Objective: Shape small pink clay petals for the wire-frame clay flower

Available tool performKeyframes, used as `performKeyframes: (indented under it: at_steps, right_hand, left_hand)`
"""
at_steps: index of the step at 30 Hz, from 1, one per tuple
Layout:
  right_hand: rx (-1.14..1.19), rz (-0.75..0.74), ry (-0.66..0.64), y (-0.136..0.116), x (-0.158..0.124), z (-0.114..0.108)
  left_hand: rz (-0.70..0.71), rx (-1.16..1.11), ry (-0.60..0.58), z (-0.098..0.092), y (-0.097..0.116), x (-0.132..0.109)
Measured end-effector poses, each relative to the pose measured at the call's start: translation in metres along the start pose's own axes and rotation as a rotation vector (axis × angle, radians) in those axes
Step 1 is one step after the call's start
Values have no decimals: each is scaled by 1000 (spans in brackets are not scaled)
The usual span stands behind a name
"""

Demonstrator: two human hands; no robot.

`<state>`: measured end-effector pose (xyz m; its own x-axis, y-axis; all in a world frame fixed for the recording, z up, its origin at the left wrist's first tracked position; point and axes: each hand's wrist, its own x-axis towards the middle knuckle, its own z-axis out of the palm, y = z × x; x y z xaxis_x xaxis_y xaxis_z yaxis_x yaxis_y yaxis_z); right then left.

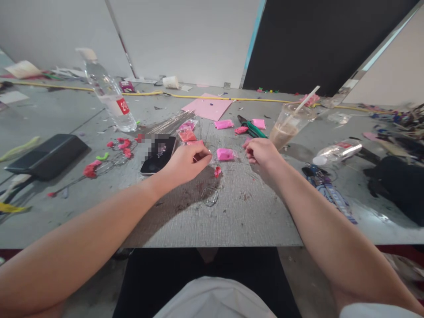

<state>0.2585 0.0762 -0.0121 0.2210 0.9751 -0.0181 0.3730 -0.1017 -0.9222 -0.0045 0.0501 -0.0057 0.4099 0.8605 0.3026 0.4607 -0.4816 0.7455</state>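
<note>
Over the middle of the table, my left hand (188, 162) is closed, thumb and fingertips brought together. Whatever it may pinch is too small to make out. Behind it lie small plastic packets of red and pink clay (187, 134), and a phone (155, 161) sits to its left. My right hand (261, 152) has curled fingers close to the tabletop; their contents are hidden. Green-handled pliers (253, 129) lie just beyond it. Between the hands rests a bright pink clay packet (225, 154). Nearer me are a small red-pink clay piece (217, 172) and bent wire loops (210, 196).
An upright water bottle (111, 99) and black box (48, 157) stand left. At right are an iced drink cup (289, 126), a lying bottle (339, 151) and dark cloth (399, 187). Red clay pieces on wires (124, 145), pink paper (208, 107) and a yellow cord (198, 96) lie around.
</note>
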Motion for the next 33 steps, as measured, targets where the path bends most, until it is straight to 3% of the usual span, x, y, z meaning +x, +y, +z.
performKeyframes:
  at_steps: [9, 14, 18, 20, 25, 28, 33]
  right_hand:
    - [-58, 167, -103, 9, -5, 7]
    - [-1, 169, -103, 1, -7, 5]
    - [-99, 161, -98, -3, -8, 3]
    - [-194, 131, -97, -3, -11, 4]
    - [-430, 13, -53, -1, -19, 9]
    - [-484, -14, -33, -1, -18, 7]
    - [-434, -32, -31, -8, -13, -6]
  left_hand:
    - [90, 117, -3, -3, -2, 0]
    - [106, 150, -11, -4, -4, 0]
    - [110, 194, -34, -9, -4, 2]
    - [113, 227, -96, -14, -2, 2]
    - [12, 511, -529, -18, 15, -10]
    - [-4, 629, -513, -9, 26, -22]
    - [-31, 609, -444, -3, 26, -29]
